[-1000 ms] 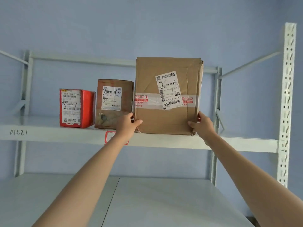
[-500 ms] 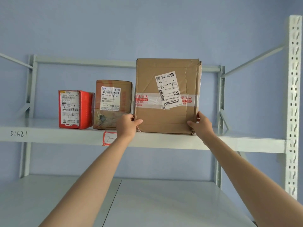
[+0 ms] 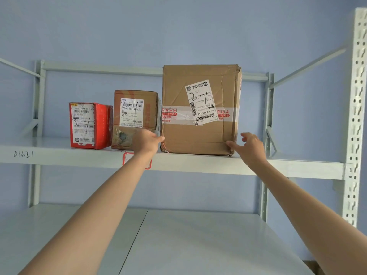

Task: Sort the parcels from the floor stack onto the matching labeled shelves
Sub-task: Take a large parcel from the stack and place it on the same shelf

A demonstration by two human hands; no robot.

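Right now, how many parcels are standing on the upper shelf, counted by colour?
Red: 1, the red parcel
Brown cardboard: 2, the small brown parcel and the large brown parcel
Total: 3 parcels on the upper shelf

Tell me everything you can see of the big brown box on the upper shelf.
The big brown box is creased cardboard, standing upright on the upper shelf, rightmost of three parcels. A band of clear tape with red print crosses its front, under a tilted white shipping label handwritten "2-1". Its top right corner is crushed and its lower corners are frayed. The left hand touches its lower left edge; the right hand, fingers spread, has its thumb at the lower right corner.
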